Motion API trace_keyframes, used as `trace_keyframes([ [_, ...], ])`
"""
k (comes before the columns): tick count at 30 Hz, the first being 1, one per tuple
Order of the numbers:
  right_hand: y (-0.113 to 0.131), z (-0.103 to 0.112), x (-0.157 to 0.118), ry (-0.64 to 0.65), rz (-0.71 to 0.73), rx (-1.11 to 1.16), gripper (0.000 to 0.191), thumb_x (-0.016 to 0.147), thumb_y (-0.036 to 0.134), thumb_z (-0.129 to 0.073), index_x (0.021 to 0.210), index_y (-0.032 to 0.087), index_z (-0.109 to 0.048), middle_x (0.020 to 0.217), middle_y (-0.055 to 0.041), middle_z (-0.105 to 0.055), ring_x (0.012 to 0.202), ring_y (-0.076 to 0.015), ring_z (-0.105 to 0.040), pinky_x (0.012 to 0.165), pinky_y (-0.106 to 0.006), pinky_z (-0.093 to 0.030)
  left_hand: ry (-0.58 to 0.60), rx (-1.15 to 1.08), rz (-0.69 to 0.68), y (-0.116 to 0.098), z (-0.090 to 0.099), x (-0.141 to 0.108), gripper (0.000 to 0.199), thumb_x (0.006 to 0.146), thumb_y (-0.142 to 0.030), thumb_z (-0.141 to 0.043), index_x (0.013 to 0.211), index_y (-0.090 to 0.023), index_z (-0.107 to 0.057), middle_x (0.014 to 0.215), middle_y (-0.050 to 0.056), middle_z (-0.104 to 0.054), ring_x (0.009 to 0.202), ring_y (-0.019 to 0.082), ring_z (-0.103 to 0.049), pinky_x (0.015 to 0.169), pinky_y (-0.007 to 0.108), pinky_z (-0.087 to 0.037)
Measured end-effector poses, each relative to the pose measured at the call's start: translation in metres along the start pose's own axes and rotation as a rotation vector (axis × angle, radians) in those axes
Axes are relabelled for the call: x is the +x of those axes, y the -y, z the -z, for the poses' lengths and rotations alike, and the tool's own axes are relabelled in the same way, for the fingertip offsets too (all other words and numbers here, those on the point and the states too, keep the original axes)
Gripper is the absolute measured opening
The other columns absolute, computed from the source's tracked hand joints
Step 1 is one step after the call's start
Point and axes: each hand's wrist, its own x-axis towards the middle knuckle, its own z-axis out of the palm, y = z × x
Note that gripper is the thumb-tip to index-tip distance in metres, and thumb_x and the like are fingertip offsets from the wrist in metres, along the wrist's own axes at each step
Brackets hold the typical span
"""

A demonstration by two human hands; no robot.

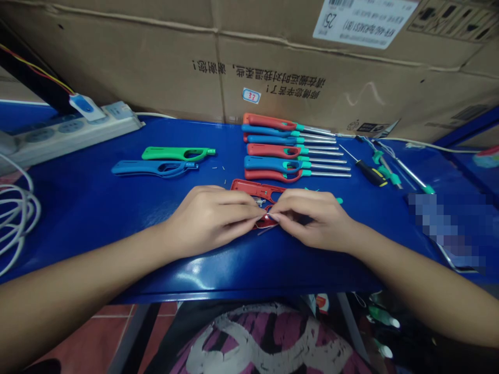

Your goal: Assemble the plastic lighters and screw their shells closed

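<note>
My left hand (218, 214) and my right hand (319, 214) meet at the middle of the blue table, thumbs and forefingers pinched together. Under the left fingertips is a red lighter shell half (265, 224), mostly covered by that hand. The right fingertips press at the same spot on a tiny pale piece, too small to name. Just beyond the hands lies another red shell half (249, 188), its hollow side up. Small metal parts (259, 201) sit between the two halves, partly hidden.
Assembled red and blue lighters (273, 150) with metal tubes lie stacked behind my hands. Left are a green shell (167, 153) and blue shell (148, 168). Right are a screwdriver (370, 172), loose tubes (409, 174) and a blurred phone (452, 234). A power strip (70, 130) and cardboard box (156, 67) stand behind.
</note>
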Motion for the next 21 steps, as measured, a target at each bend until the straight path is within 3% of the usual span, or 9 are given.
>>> trace_keyframes([
  [16,0.0021,-0.0004,0.0015,0.013,0.038,0.006,0.01,0.096,0.014,-0.057,0.096,0.017,-0.066,0.086,-0.0063,-0.072,0.077,-0.0133,-0.066,0.071,-0.027,-0.054,-0.013,-0.304,0.172,-0.0062,-0.0016,0.003,0.013,0.091,-0.013,-0.066,0.097,-0.017,-0.077,0.093,0.004,-0.079,0.081,0.013,-0.075,0.075,0.02,-0.059],
  [21,0.0012,0.001,0.0008,-0.02,0.017,-0.008,0.008,0.096,0.015,-0.059,0.095,0.016,-0.067,0.084,-0.0062,-0.072,0.073,-0.013,-0.065,0.065,-0.026,-0.053,-0.017,-0.318,0.161,-0.0065,-0.0004,0.0047,0.014,0.091,-0.012,-0.066,0.098,-0.016,-0.077,0.096,0.005,-0.079,0.083,0.014,-0.075,0.078,0.021,-0.06],
])
